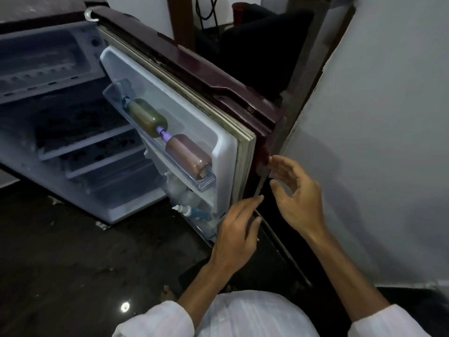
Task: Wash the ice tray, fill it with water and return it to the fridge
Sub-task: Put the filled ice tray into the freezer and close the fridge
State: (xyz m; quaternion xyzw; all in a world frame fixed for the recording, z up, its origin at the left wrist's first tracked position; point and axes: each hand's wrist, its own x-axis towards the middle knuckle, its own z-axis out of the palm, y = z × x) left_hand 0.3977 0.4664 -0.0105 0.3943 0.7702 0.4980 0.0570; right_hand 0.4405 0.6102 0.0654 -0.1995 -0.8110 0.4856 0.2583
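Note:
The small maroon fridge stands open, its door [218, 76] swung out toward me. At the top left is the freezer compartment [36, 57], with a pale tray-like shape [34, 75] on its floor, too dim to identify. My left hand [237, 227] rests with straight fingers against the door's lower free edge. My right hand [296, 190] hovers just beyond that edge near the maroon outer face, fingers loosely spread, holding nothing.
Two bottles [170, 139] lie in the upper door shelf, and more bottles [192, 205] stand in the lower one. Wire shelves [85, 147] fill the fridge interior. A white wall [388, 142] stands close on the right. The dark glossy floor [73, 263] spreads below.

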